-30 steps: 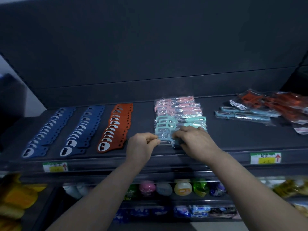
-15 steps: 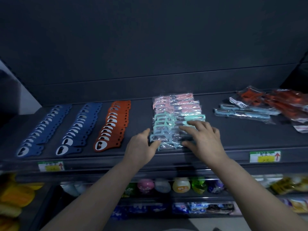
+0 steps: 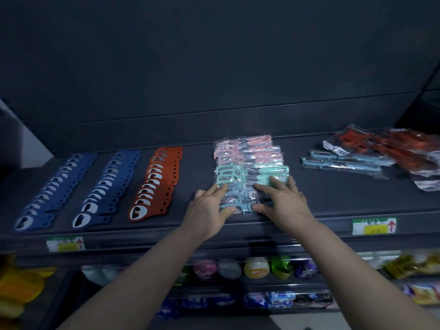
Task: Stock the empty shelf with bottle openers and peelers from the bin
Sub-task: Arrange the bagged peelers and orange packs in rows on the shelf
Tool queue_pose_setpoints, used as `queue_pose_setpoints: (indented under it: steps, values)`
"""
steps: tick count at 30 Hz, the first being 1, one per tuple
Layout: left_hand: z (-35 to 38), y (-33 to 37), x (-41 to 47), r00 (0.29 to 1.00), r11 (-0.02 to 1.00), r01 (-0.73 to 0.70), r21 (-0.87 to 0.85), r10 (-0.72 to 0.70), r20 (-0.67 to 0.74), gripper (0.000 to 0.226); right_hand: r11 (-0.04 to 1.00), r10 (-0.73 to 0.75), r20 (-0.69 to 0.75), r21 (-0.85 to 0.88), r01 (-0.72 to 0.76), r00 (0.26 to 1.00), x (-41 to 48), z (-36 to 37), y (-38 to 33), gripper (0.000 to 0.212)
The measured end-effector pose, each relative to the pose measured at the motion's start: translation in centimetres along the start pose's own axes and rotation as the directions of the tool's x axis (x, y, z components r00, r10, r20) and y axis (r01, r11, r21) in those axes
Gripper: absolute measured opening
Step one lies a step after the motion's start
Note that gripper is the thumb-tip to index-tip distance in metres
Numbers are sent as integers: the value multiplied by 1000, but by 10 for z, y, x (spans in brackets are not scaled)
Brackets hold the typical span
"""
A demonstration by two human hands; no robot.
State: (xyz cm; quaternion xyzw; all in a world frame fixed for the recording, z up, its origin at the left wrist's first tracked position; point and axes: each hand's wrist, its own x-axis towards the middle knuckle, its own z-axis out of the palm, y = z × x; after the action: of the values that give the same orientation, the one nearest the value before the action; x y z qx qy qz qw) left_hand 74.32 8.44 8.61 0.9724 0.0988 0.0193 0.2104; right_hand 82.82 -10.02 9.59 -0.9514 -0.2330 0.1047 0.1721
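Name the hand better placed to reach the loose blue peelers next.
Right. The right hand lies on the right half of the peeler stack, nearest the loose blue peelers. The left hand sits at its left edge and would probably have to cross over.

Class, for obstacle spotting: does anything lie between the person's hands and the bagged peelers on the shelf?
Nothing visible does. Left hand and right hand both touch the front of the peeler stack; the orange bottle openers lie apart to its left.
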Motion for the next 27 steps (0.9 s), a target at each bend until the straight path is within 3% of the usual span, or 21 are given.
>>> queue_pose_setpoints:
  steps: [13, 16, 19, 23, 27]
  values:
    - [1, 9, 22, 997, 994, 62, 95, -57, -52, 60, 999, -25, 42, -40, 27, 999, 30, -5, 3, 66]
    - [-3, 19, 21, 984, 994, 71, 86, -56, -170, 55, 998, -68, -1, 12, 68, 998, 24, -7, 9, 73]
    - [-4, 42, 30, 965, 997, 2, 82, 19, -263, 45, 994, -93, -108, 46, 99, 990, 21, -19, 22, 57]
    - [9, 89, 61, 985, 998, -66, 4, 66, -159, 36, 998, -60, -201, -35, 54, 978, 19, -44, 67, 32]
    - [32, 143, 95, 988, 989, -149, -7, 149, -40, 29, 989, 61, -228, -115, -89, 972, 16, -75, 121, 35]
